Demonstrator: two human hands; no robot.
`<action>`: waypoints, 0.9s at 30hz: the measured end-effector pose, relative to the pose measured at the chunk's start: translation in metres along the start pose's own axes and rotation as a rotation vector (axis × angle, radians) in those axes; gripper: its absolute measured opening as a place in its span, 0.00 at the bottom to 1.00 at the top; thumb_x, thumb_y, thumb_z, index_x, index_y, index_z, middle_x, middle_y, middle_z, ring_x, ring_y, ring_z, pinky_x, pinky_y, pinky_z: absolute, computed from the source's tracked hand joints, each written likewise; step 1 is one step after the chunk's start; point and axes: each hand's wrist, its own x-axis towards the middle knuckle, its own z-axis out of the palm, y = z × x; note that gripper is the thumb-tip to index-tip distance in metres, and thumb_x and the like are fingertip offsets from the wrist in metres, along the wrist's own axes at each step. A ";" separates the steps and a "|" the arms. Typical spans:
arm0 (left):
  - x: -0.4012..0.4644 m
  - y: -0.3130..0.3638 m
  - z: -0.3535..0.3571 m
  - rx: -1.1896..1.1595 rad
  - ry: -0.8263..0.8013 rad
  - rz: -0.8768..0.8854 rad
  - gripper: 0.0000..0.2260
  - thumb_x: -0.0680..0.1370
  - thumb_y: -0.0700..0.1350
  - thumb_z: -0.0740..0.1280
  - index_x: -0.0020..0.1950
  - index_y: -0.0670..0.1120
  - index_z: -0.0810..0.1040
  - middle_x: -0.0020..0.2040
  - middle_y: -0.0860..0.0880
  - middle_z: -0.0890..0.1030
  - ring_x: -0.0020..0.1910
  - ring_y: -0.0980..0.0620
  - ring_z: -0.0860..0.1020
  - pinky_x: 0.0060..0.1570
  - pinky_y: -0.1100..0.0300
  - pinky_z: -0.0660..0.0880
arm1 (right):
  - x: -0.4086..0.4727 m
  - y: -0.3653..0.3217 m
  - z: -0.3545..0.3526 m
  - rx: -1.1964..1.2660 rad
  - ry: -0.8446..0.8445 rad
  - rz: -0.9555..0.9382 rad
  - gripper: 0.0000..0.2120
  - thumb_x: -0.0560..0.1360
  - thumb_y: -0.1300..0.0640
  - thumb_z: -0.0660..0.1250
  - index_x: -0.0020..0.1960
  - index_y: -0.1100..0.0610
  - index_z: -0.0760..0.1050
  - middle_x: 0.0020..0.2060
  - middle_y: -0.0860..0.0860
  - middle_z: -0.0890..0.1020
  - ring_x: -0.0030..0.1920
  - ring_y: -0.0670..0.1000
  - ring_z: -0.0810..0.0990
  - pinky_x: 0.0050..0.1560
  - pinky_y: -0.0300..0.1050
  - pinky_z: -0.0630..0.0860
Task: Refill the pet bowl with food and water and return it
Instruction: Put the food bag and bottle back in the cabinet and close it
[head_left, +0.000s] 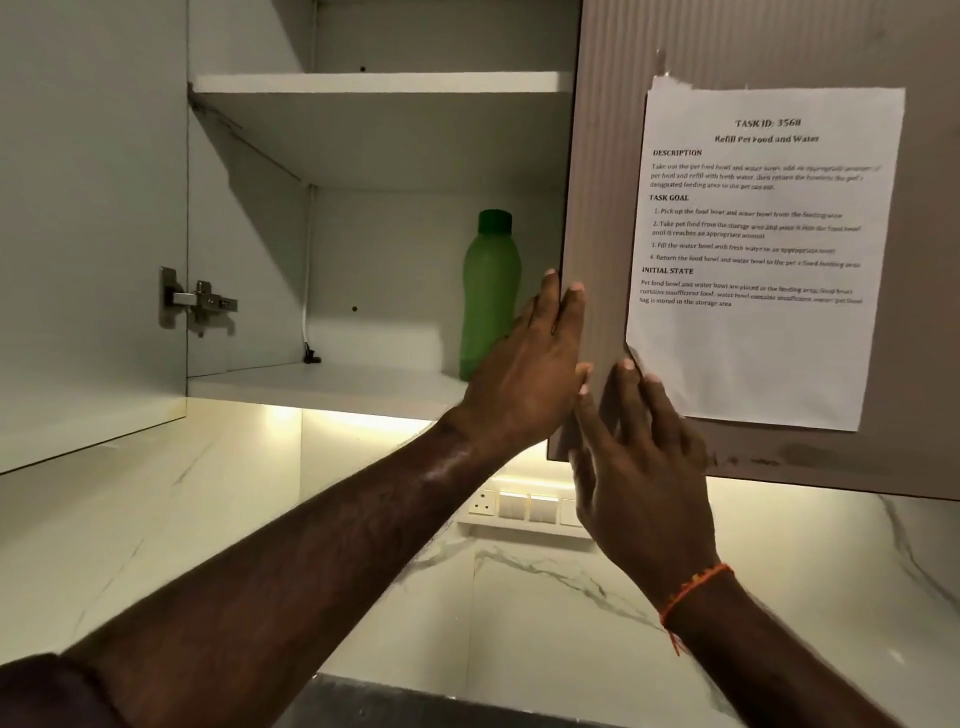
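**Both hands on the cupboard door, bowl nowhere in sight**

Two hands meet at the free edge of the ribbed grey-brown cupboard door (597, 156). The left hand (524, 374) wraps that edge, its fingers hooked round to the front face and holding it. The right hand (644, 467) lies against the front near the lower corner with fingers nearly straight, pressing rather than gripping. A printed white task sheet (763, 260) is taped to the door's face.

Inside, on the lower white shelf (322, 387), a tall translucent green plastic bottle with a dark green cap (491, 291) stands upright, just beside the left hand. The pet bowl is not visible, nor any food bag; the shelves in view hold only the bottle.

The main risk, as I judge it, is the bottle: it stands close to the shelf's front lip, and a left hand reaching in or sweeping past could knock it off. Fingers curled round the door edge could also be pinched if the door swings shut. The right fingertips (628, 366) touch the sheet's lower corner and might peel it.
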 end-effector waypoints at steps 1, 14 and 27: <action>0.001 -0.001 0.002 0.010 -0.001 -0.002 0.36 0.85 0.54 0.61 0.84 0.45 0.42 0.84 0.44 0.38 0.84 0.45 0.48 0.77 0.48 0.63 | 0.000 0.000 0.002 0.003 0.006 -0.001 0.32 0.80 0.48 0.65 0.81 0.52 0.61 0.82 0.61 0.56 0.81 0.64 0.53 0.73 0.63 0.61; -0.027 -0.014 -0.042 0.087 -0.055 -0.129 0.41 0.80 0.64 0.64 0.84 0.54 0.45 0.85 0.47 0.43 0.83 0.44 0.43 0.79 0.44 0.52 | 0.011 -0.048 -0.021 0.244 -0.034 0.000 0.30 0.72 0.50 0.75 0.70 0.56 0.70 0.68 0.58 0.74 0.69 0.63 0.71 0.65 0.63 0.68; -0.184 -0.034 -0.235 0.568 0.602 -0.306 0.39 0.77 0.64 0.67 0.81 0.44 0.62 0.82 0.41 0.59 0.82 0.41 0.56 0.77 0.37 0.57 | 0.019 -0.204 -0.112 0.949 -0.026 -0.265 0.36 0.75 0.36 0.66 0.78 0.48 0.60 0.77 0.49 0.66 0.75 0.53 0.64 0.72 0.56 0.65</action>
